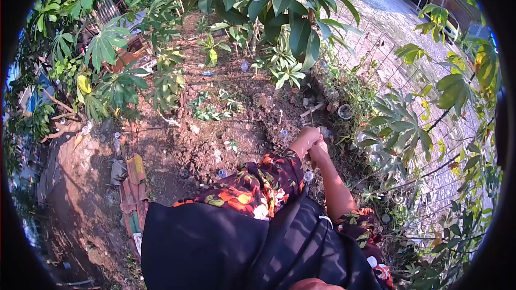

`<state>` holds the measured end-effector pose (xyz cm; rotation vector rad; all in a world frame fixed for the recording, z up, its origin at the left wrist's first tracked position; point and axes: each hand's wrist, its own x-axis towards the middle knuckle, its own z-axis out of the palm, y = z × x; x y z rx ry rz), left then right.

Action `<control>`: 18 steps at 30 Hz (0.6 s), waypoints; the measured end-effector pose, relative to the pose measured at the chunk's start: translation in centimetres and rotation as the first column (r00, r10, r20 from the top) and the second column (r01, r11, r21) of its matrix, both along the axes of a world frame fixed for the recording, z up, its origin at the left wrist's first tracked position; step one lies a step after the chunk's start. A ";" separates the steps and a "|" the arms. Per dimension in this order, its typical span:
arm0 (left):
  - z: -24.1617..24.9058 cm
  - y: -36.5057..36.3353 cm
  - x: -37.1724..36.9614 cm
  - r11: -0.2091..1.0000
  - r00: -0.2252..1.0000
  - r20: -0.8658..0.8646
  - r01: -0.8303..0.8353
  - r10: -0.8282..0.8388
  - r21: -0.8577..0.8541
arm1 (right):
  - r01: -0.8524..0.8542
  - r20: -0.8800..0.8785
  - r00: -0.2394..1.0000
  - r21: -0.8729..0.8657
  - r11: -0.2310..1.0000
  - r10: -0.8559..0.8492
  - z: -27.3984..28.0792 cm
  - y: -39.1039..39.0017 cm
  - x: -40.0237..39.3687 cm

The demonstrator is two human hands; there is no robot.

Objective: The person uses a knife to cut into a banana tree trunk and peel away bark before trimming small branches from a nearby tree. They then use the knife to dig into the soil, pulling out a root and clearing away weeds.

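Both of my hands are together over the soil, right of the middle of the head view. My left hand [308, 135] is closed, with its fingers turned away from the camera. Against it, my right hand [319, 147] is closed too. A thin stick-like piece [312, 120] rises just above them; what the fingers grip is too small to make out. Beyond the hands lies a pale stick [312, 109]. A clear plastic bottle [308, 176] is below the hands, near the flowered sleeve.
A leafy tree [282, 2] hangs over the top. A wire fence [376, 48] and leafy stems [403, 129] run along the right. Stacked roof tiles [133, 193] lie at the left. A round clear container [345, 111] sits beside the weeds.
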<state>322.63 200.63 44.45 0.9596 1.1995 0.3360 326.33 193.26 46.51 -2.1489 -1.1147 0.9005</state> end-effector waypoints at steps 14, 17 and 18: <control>0.9 -2.2 -0.2 0.517 0.513 -0.857 0.748 -0.055 0.415 | 0.024 0.009 1.000 -0.025 0.999 -0.024 -7.7 -1.6 1.8; 1.6 -1.6 -0.8 0.451 0.491 -0.856 0.808 -0.159 0.379 | 0.237 -0.062 0.971 0.176 0.955 -0.230 -10.1 -1.4 1.8; 1.4 -1.8 -0.8 0.413 0.467 -0.872 0.830 -0.145 0.376 | 0.400 -0.101 0.916 0.316 0.860 -0.388 -10.3 -1.3 1.7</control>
